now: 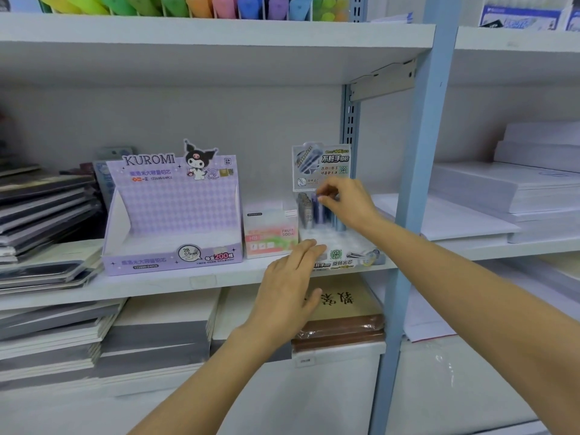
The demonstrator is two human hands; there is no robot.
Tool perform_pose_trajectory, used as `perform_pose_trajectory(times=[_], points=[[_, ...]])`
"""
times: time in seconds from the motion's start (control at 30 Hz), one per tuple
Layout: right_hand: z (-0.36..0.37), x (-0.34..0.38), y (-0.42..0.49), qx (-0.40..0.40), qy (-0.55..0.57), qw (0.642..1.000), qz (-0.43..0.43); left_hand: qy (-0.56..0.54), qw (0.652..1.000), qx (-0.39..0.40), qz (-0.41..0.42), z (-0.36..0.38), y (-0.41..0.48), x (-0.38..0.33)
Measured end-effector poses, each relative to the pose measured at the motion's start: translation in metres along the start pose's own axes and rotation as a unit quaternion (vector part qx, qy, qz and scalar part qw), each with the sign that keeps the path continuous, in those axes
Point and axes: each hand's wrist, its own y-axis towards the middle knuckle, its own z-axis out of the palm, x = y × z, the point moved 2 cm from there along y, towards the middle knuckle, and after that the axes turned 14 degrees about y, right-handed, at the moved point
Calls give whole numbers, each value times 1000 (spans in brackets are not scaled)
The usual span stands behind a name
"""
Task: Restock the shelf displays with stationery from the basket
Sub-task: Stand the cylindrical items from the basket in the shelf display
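Note:
A clear display box [340,246] of pencil-lead tubes stands on the middle shelf [150,285], with a printed header card behind it. Several grey and blue lead tubes [309,211] stand upright at its back. My right hand [346,204] pinches the top of a blue tube in that row. My left hand [290,282] lies with straight fingers against the box's front left corner. To the left stands a purple Kuromi display box [172,215], which looks empty inside. Between the two sits a small white and pink lead box [270,235]. No basket is in view.
Dark notebooks [44,215] are piled at the shelf's left. Stacks of paper pads [157,334] and a brown wrapped book [342,321] fill the shelf below. A blue upright post [417,196] stands right of the display, white paper reams [518,196] beyond it. Coloured highlighters [194,6] line the top shelf.

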Motion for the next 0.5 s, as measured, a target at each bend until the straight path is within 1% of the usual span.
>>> perform_pose_trajectory(times=[0.07,0.17,0.27,0.33,0.4,0.5], points=[[4,-1,-4,2,-41,999,-11,3,1000,-1,-2,1,0,0],[4,1,-9,26,-60,998,-20,0,1000,0,-3,2,0,0],[-2,5,-18,70,-41,997,5,-7,1000,11,-3,0,1,0],[-9,13,-33,60,-12,998,-5,-26,999,16,-10,-2,-1,-1],[-16,28,-54,18,23,997,-67,-38,999,-14,-19,-5,-8,-3],[-18,55,-96,-15,115,980,-164,-32,992,-115,-50,-1,-31,-5]])
